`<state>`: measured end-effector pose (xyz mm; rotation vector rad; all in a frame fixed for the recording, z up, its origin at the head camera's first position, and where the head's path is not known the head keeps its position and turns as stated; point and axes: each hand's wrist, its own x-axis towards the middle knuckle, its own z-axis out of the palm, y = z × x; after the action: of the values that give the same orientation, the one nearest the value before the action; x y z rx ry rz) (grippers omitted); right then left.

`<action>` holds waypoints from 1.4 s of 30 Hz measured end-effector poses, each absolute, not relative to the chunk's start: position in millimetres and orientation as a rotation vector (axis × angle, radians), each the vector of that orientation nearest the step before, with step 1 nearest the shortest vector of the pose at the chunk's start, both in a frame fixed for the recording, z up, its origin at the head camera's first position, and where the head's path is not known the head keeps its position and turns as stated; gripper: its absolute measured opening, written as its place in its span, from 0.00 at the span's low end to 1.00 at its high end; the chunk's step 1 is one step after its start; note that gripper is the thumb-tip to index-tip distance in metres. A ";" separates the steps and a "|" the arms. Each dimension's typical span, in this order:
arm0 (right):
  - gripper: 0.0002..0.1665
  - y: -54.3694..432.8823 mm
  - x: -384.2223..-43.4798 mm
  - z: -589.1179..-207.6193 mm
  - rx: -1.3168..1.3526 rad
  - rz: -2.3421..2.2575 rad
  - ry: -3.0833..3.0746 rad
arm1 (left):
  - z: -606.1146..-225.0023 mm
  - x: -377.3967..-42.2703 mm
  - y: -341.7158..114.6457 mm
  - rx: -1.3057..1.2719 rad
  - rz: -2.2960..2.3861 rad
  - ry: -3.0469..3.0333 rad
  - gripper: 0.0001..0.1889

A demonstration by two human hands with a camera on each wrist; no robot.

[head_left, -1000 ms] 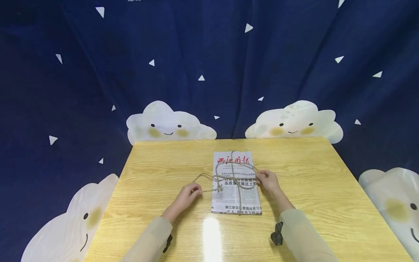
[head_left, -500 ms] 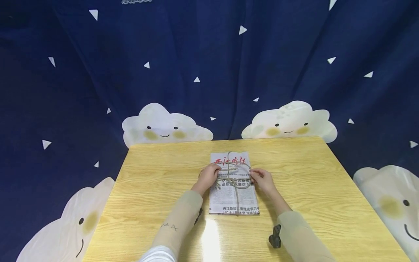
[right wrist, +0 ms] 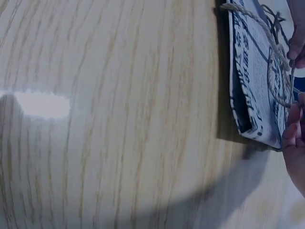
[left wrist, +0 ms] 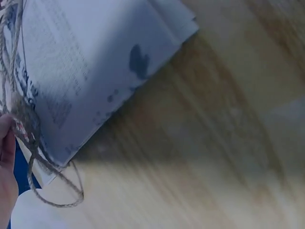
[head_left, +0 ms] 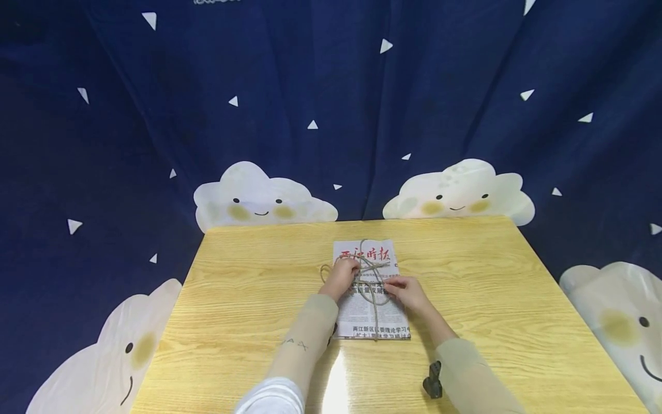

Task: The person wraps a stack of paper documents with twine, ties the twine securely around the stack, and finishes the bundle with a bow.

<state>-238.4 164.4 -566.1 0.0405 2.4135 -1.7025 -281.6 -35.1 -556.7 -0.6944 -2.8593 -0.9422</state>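
A folded newspaper bundle [head_left: 357,322] lies on the table, with brown twine [head_left: 376,322] running lengthwise and crosswise over it. Above the bundle's left half, my left hand [head_left: 341,277] pinches the twine near the crossing. My right hand [head_left: 408,292] is over the right edge, thumb and fingers pinching a loop of the twine. In the left wrist view a loose twine loop [left wrist: 71,204] hangs past the paper's corner, beside my left fingers [left wrist: 5,129]. The right wrist view shows both hands close together at the twine, my right fingers [right wrist: 293,124] nearest.
The bundle rests on a light wooden table [head_left: 258,270]. Behind it hangs a dark blue curtain [head_left: 289,69] with white triangles and cloud shapes [head_left: 258,198]. A black wrist device [head_left: 433,379] sits at the right sleeve.
My left hand has come from the table left of the bundle onto the paper, bringing twine with it. My right hand has shifted slightly left and inward over the bundle.
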 end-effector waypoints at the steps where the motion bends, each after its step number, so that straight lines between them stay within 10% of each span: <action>1: 0.13 163.6 -238.5 -567.1 0.011 -1.667 2.443 | -557.2 -280.4 -35.1 -0.699 -0.956 -2.865 0.08; 16: 0.06 173.4 -250.4 -566.7 -0.325 -1.167 2.900 | -568.6 -255.6 -60.9 -0.302 -0.940 -2.541 0.06; 27: 0.24 171.2 -276.1 -566.2 -0.766 -0.596 3.066 | -567.7 -226.9 -50.3 -0.027 -0.890 -2.881 0.21; 42: 0.03 152.1 -275.5 -578.0 -0.570 -0.505 3.214 | -576.7 -223.9 -38.4 0.282 -1.063 -2.879 0.19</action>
<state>-275.5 152.1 -578.0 -0.5696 3.2137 -0.5049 -223.9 -38.4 -576.7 0.2824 -2.8788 -1.0635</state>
